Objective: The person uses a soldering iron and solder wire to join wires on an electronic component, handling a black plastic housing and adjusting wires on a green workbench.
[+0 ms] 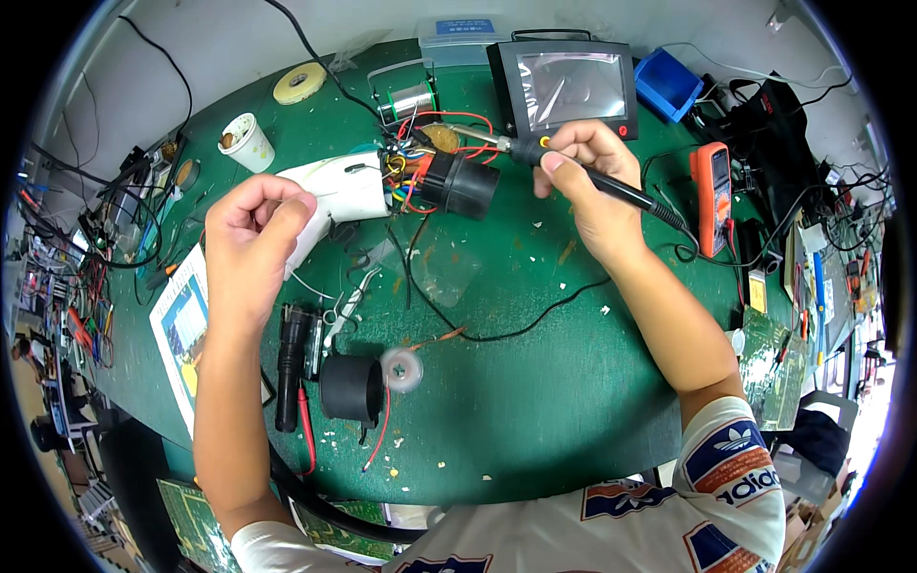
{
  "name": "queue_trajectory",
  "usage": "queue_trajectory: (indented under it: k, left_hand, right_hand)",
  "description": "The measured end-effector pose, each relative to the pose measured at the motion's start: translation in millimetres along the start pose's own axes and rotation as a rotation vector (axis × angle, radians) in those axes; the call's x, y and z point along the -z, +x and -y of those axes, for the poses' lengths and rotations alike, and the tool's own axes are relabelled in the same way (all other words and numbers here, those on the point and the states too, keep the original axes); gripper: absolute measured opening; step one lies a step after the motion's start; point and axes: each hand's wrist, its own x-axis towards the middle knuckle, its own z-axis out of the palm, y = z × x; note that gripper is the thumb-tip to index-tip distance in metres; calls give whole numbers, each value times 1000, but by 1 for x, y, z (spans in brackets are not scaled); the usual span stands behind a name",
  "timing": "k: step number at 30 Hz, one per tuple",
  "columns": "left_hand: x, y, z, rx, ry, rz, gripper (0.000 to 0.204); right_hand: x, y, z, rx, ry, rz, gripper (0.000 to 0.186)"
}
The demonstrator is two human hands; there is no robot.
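Observation:
My right hand (607, 186) grips a soldering iron (621, 188) by its black handle. Its metal tip points left, over a round brownish pad (442, 137) near a solder spool (411, 101). My left hand (256, 234) is closed in a pinch beside a white plastic housing (344, 184); whatever is between the fingertips is too small to make out. Several coloured wires (399, 180) run from the housing's open end to a black cylinder (462, 186). The left hand covers part of the housing.
A black-framed monitor (573, 88) and blue bin (669, 84) stand at the back. An orange multimeter (711, 201) is at right. Near the front left lie a flashlight (289, 368), tweezers (350, 306) and a black ring (351, 389). A paper cup (250, 143) stands at far left; a black cable (516, 336) crosses the table.

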Motion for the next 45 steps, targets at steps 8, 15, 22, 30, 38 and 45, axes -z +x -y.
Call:
queue_trajectory:
  k: [8,15,22,30,38,45]
  left_hand:
    - [-7,5,30,4,-30,105,8]
    - [1,8,45,-106,74,158,13]
    - [13,3,51,-87,200,271,15]
    - [14,5,61,-160,262,285,14]
    - [27,6,69,-166,308,275,17]
    - [22,7,79,-161,275,212,20]
  right_hand:
    - [-4,-2,-12,65,3,193,22]
    - [-1,5,-33,0,8,284,27]
    - [-4,9,-43,94,-108,425,27]
    - [0,13,-52,218,-145,548,24]
    - [0,14,-53,185,-144,560,28]
    - [2,5,-51,46,-121,453,27]
